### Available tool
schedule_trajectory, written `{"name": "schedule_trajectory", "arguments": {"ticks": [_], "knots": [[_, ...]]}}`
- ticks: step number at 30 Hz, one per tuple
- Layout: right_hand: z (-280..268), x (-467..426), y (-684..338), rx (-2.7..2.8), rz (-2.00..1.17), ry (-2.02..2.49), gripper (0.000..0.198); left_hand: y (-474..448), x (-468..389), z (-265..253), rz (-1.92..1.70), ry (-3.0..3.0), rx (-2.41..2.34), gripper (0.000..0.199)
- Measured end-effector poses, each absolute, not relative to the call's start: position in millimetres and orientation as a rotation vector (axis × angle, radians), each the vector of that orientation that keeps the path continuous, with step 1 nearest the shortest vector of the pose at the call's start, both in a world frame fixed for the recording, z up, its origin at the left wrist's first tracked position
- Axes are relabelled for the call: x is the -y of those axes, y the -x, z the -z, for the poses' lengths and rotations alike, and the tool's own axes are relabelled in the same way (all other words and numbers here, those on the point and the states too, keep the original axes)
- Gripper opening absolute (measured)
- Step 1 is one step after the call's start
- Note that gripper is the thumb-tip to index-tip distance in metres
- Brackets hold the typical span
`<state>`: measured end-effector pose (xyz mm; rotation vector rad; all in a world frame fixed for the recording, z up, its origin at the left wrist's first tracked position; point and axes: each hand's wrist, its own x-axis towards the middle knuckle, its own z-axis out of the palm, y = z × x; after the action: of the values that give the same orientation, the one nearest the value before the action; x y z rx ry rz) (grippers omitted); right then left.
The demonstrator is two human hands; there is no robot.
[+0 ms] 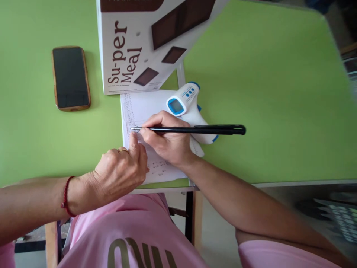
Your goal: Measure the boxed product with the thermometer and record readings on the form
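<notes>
My right hand [167, 139] grips a black pen [195, 130], its tip touching a white sheet of paper [139, 108] with rows of handwritten entries, near the sheet's left edge. My left hand [122, 173], wearing a ring and a red wrist cord, rests on the paper's lower left part with fingers curled, a fingertip pressing just below the pen tip. A white and blue infrared thermometer [189, 108] lies on the paper's right side, partly behind my right hand.
A white "Su-per Meal" box [125, 48] stands at the sheet's far edge. A dark phone [71, 78] in a brown case lies to the left on the green table [264, 93]. The table's near edge runs just under my wrists.
</notes>
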<state>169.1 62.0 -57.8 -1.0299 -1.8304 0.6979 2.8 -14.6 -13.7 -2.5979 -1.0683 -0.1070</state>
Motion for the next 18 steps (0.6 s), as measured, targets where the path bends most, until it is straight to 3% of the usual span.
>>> {"name": "schedule_trajectory", "arguments": {"ticks": [18], "knots": [[59.1,-63.1,-169.2,1.908,-0.663,1.041,0.013,-3.0,14.7,11.8,0.026,2.651,1.077,0.03]]}}
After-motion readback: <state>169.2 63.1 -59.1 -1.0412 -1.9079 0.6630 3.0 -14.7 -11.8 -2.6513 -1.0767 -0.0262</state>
